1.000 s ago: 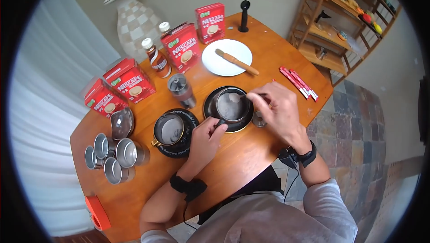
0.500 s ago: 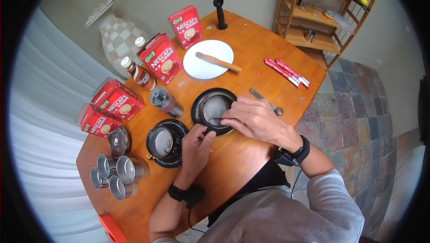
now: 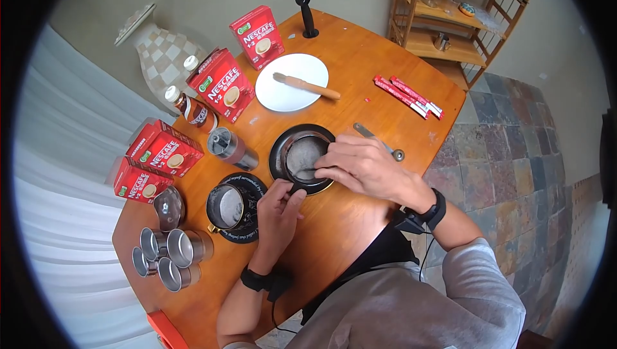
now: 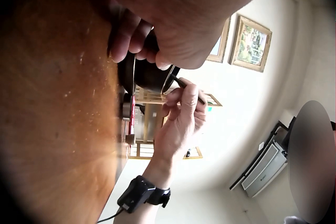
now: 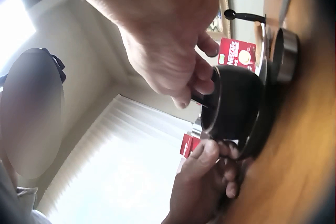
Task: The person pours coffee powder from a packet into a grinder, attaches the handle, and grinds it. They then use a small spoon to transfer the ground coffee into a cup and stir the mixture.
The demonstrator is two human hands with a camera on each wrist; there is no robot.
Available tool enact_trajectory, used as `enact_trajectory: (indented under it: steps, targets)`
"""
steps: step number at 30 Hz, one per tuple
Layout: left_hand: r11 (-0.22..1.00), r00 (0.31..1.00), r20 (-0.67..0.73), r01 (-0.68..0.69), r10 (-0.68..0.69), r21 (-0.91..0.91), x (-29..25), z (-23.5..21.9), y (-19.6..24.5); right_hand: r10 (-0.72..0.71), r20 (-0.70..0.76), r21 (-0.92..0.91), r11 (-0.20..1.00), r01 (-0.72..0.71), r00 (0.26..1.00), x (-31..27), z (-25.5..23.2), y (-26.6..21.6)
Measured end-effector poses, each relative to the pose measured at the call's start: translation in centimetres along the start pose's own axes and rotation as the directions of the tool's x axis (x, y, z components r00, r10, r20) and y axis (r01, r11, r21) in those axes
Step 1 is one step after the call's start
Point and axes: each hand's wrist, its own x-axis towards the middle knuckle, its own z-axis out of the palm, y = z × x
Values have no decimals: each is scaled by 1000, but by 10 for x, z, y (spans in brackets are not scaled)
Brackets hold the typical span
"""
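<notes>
A dark cup (image 3: 304,157) holding pale, frothy-looking contents stands on a black saucer (image 3: 277,165). My left hand (image 3: 277,218) pinches the cup's handle at its near side; in the right wrist view those fingers (image 5: 210,153) lie by the saucer's edge. Over the rim, my right hand (image 3: 367,168) grips a spoon (image 3: 304,174) whose bowl dips inside the cup. The left wrist view shows its dark handle (image 4: 180,82) between the fingers. A second cup (image 3: 229,205), with similar contents, sits on a patterned black saucer (image 3: 240,236) to the left.
Left of the cups stand a grinder (image 3: 232,148), metal cups (image 3: 183,247), a glass bowl (image 3: 169,208), red boxes (image 3: 222,85) and a bottle (image 3: 195,112). Farther back are a white plate (image 3: 270,95) with a brush (image 3: 307,86). Sachets (image 3: 403,96) and a metal utensil (image 3: 369,134) lie right.
The head view has shifted, so the table appears farther left. My right hand has lowered toward the cup, with the spoon in it, uncovering the utensil at right. My left hand stays at the handle.
</notes>
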Motion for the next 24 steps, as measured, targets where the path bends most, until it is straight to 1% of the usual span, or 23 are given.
enact_trajectory:
  steps: [3,6,9,12,15,18,21,24]
  targets:
    - [1000,1000,2,-2,2,3,0,1,-1,50,26,-87,995,-48,998,2,-11,0]
    - [1000,1000,-3,0,0,10,0,0,-1,41,-120,-79,996,-51,992,3,-4,4]
    - [1000,1000,-2,10,-10,1,0,1,1,55,-125,-67,996,-63,991,0,-1,6]
    - [1000,1000,-3,14,-14,0,0,1,0,31,-38,-17,999,-32,999,-5,-5,6]
    - [1000,1000,-4,28,-28,13,0,1,2,16,5,-17,1000,-16,1000,-5,-8,2]
    - [999,999,-2,38,-38,17,0,1,2,67,-110,-24,997,-70,992,-2,-3,3]
    - [999,999,-3,37,-37,29,0,1,4,69,-88,-9,998,-70,994,-5,-1,7]
    - [999,999,-5,37,-37,26,0,1,4,57,17,-5,998,-56,998,-5,-7,3]
